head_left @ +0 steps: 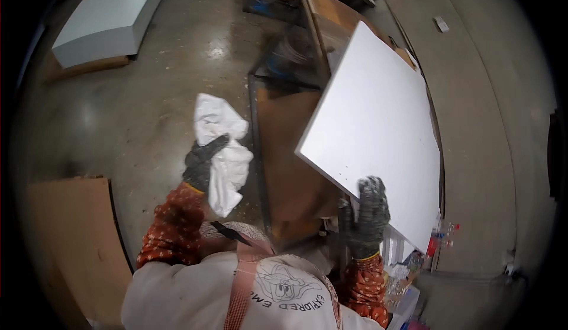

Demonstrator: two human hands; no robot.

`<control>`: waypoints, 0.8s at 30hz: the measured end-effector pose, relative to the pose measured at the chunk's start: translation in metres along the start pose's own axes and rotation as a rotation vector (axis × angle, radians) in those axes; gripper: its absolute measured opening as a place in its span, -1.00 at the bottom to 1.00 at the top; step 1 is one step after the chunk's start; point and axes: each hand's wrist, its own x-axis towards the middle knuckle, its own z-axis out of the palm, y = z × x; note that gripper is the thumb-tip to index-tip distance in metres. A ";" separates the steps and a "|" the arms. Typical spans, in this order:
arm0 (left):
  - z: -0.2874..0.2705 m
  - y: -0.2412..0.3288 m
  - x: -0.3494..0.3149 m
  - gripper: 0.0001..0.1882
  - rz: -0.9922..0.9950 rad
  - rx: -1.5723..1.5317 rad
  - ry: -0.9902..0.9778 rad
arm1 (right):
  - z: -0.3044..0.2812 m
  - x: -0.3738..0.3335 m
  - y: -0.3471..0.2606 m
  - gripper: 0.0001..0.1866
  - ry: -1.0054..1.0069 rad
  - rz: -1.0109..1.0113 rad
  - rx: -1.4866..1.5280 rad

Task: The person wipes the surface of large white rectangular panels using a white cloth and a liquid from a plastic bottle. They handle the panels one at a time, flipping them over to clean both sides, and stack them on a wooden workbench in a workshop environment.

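My left hand (202, 163), in a dark grey knit glove, is closed around a crumpled white cloth (222, 120). The cloth hangs above and below the fingers, over the floor. A large flat white panel (378, 117) lies tilted to the right, its near corner pointing toward me. On the panel's near edge is my right hand (370, 214), also gloved; its fingers stretch out over the top face, with the thumb apart beside the edge. Small dark specks show on the panel just beyond that hand.
Under the panel stands a dark-framed rack with a brown board (290, 152). A thick white slab (112, 22) rests on wood at the far left. A brown board (71, 229) is at the near left. Plastic bottles (444, 235) and clutter sit at the near right.
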 end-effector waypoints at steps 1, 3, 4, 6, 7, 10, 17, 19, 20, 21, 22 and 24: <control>0.017 0.015 -0.016 -0.83 -0.180 -0.225 -0.304 | 0.000 -0.025 0.018 -0.47 -0.002 0.075 -0.058; 0.018 0.018 -0.020 -0.82 -0.206 -0.286 -0.438 | -0.009 -0.073 0.050 -0.46 -0.033 0.266 -0.198; -0.009 0.010 -0.017 -0.77 -0.027 -0.109 -0.273 | -0.014 -0.093 0.064 -0.45 -0.060 0.373 -0.264; -0.057 0.002 -0.002 -0.66 0.348 0.266 0.044 | -0.023 -0.114 0.075 -0.41 -0.098 0.519 -0.345; -0.052 0.002 0.003 -0.68 0.318 0.335 0.061 | -0.020 -0.116 0.075 -0.41 -0.068 0.527 -0.321; -0.014 0.012 -0.004 -0.73 0.025 0.200 -0.031 | -0.010 -0.086 0.046 -0.45 0.078 0.410 -0.192; -0.010 0.002 0.000 -0.69 0.045 0.291 -0.162 | 0.003 -0.021 -0.050 -0.35 -0.013 0.157 -0.180; -0.004 0.008 -0.002 -0.68 -0.004 0.290 -0.204 | -0.018 -0.030 -0.030 -0.33 -0.198 0.297 -0.180; 0.001 0.008 -0.004 -0.68 -0.032 0.284 -0.226 | -0.011 -0.061 -0.008 -0.33 -0.027 0.313 -0.231; 0.008 0.002 -0.004 -0.67 -0.066 0.271 -0.247 | -0.010 -0.079 0.011 -0.31 0.010 0.311 -0.240; 0.011 -0.004 -0.007 -0.67 -0.090 0.251 -0.259 | -0.009 -0.087 0.023 -0.30 0.049 0.295 -0.244; 0.000 -0.013 -0.011 -0.68 0.167 0.554 -0.149 | -0.006 -0.056 0.001 -0.27 -0.014 0.303 -0.084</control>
